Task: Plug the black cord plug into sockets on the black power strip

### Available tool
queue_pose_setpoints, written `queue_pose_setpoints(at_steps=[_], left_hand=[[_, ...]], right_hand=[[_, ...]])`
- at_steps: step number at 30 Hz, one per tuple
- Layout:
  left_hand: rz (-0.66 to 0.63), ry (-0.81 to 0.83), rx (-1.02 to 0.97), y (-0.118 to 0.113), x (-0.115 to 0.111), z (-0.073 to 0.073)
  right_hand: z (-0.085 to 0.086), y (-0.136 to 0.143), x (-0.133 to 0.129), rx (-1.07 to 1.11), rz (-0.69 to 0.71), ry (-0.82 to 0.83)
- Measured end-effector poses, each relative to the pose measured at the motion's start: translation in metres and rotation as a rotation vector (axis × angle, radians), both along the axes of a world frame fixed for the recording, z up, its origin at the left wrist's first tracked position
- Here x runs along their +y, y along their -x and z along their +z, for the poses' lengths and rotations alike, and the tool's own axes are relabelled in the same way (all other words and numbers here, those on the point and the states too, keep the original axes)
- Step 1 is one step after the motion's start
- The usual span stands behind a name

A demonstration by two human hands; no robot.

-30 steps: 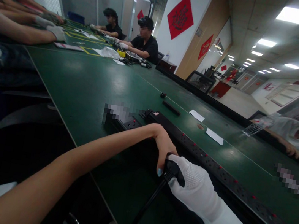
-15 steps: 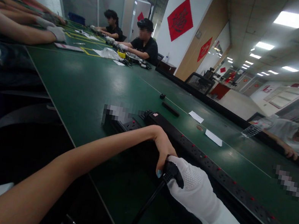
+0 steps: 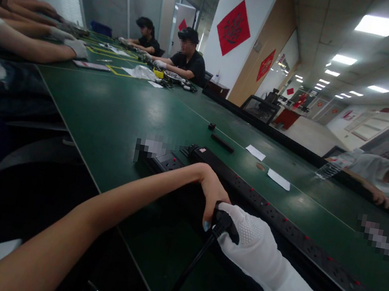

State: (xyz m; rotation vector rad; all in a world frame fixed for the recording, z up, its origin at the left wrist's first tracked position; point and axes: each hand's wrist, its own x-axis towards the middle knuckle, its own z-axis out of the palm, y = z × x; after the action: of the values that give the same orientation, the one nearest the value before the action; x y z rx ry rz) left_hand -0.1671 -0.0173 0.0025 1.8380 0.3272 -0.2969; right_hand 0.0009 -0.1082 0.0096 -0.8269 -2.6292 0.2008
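Observation:
A black plug (image 3: 222,223) with a thick cable is gripped between my two hands over the near power strip (image 3: 170,161). My bare left hand (image 3: 214,194) is bent at the wrist, its thumb against the plug's left side. From the right, my right hand (image 3: 252,236), in a white dotted glove, has its fingers closed round the plug. The cable (image 3: 187,269) hangs down toward the bottom edge. Whether the plug sits in a socket is hidden by the hands. Behind them a long black power strip (image 3: 281,218) with red switches runs diagonally.
The green table (image 3: 120,117) also bears a short black bar (image 3: 222,143), white paper slips (image 3: 279,179) and a clear bottle (image 3: 333,167). People work at the far end and left; another person's hand (image 3: 381,198) rests at the right edge.
The view has shifted very slightly. Both hands keep their hold on the plug, and the people at the left have moved their arms a little.

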Motion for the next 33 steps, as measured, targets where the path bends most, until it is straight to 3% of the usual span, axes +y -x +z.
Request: queue_pose_setpoints(at_steps=[26,33], left_hand=[[-0.019,-0.006,-0.01,-0.0001,-0.0023,0.0039],[-0.031,-0.005,-0.042,-0.001,-0.0001,-0.0006]], right_hand=[[0.0012,0.0011,-0.0013,-0.005,-0.016,-0.002],[0.0048,0.0024,-0.0021,-0.01,-0.011,0.042]])
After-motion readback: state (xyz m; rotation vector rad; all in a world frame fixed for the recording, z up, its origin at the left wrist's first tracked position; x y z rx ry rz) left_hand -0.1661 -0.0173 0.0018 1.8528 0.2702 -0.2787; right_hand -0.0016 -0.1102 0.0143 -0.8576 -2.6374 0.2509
